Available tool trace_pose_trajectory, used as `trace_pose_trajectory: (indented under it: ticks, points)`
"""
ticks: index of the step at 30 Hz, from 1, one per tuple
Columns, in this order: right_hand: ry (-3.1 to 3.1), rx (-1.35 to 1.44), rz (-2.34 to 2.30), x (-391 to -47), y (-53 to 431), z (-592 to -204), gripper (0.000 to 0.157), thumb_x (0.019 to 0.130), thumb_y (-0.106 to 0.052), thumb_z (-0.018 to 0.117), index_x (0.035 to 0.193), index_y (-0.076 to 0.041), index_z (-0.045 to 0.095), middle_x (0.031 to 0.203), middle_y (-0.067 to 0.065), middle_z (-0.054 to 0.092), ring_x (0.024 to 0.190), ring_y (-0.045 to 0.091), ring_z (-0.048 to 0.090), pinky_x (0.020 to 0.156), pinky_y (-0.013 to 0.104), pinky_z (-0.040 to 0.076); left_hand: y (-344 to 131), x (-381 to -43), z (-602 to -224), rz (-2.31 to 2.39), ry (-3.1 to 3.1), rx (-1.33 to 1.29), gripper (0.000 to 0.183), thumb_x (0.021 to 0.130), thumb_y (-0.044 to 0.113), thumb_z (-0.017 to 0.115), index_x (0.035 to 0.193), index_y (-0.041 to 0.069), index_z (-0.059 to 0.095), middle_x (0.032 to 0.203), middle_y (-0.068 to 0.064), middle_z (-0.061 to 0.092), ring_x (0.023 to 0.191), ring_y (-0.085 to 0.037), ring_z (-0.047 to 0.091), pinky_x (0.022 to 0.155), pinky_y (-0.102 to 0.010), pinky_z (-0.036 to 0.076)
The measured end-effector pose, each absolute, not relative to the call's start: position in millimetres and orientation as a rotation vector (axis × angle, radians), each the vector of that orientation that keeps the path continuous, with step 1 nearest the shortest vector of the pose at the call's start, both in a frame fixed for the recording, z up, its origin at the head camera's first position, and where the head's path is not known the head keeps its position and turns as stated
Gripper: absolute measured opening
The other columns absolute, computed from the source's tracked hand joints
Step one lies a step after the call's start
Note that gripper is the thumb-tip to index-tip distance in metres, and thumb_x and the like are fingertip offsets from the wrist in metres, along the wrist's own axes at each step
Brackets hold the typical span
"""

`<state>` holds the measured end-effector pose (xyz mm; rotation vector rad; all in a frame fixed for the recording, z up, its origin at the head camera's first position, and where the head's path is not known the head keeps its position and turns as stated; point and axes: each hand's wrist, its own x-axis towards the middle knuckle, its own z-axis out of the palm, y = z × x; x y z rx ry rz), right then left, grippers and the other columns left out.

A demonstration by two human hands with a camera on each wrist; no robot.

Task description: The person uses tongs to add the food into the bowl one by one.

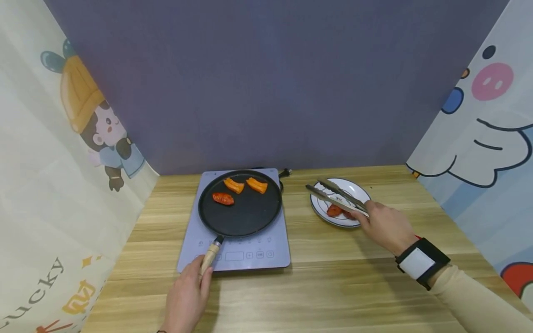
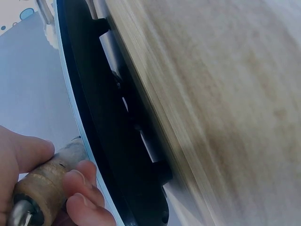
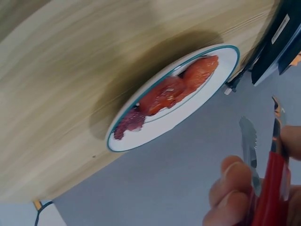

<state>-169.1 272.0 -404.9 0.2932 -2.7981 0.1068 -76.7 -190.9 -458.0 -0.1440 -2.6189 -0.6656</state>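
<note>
My left hand [image 1: 187,296] grips the wooden handle [image 1: 210,256] of a round black frying pan [image 1: 245,215]. In the pan lie a glossy red piece of meat [image 1: 223,199] and two orange strips [image 1: 257,185], all apart from one another. On the right, my right hand [image 1: 385,226] holds metal tongs [image 1: 331,199] over a white plate [image 1: 359,187] with a dark rim. The arms of the tongs stand apart with nothing between their tips. Several red meat pieces [image 3: 162,95] lie on the plate in the right wrist view, where the tongs show a red grip [image 3: 272,188].
Beneath the pan is a flat pale induction cooker [image 1: 275,247] with touch buttons. Its black plug [image 1: 285,173] lies behind it, on the wooden table [image 1: 325,286]. A dark grey panel [image 1: 266,92] closes off the back, and printed curtains [image 1: 479,152] hang at both sides.
</note>
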Motion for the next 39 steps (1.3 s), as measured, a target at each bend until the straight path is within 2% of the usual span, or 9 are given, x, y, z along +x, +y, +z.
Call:
trace_pose_trajectory:
  ticks: [8,39]
  points:
    - [-2.85,0.226,0.12,-157.8,286.1,-402.9,0.038,0.089,-0.04,0.051,0.081,-0.003,0.049,0.052,0.003,0.041,0.039,0.015,0.035,0.031,0.031,0.026,-191.6,-76.6,-458.4,-0.674,-2.617,-0.136,0.032,0.083,0.02,0.061,0.111,0.005,0.054,0.083,-0.012,0.06,0.066,-0.023,0.055,0.051,-0.045,0.045]
    - [-2.926,0.145,-0.002,-127.6,337.9,-401.9,0.039,0.089,-0.035,0.051,0.06,-0.011,0.042,0.044,0.001,0.037,0.035,0.017,0.034,0.03,0.035,0.025,-191.8,-77.5,-459.1,-0.668,-2.607,-0.146,0.033,0.083,0.021,0.061,0.111,0.005,0.054,0.085,-0.013,0.061,0.068,-0.025,0.056,0.052,-0.046,0.045]
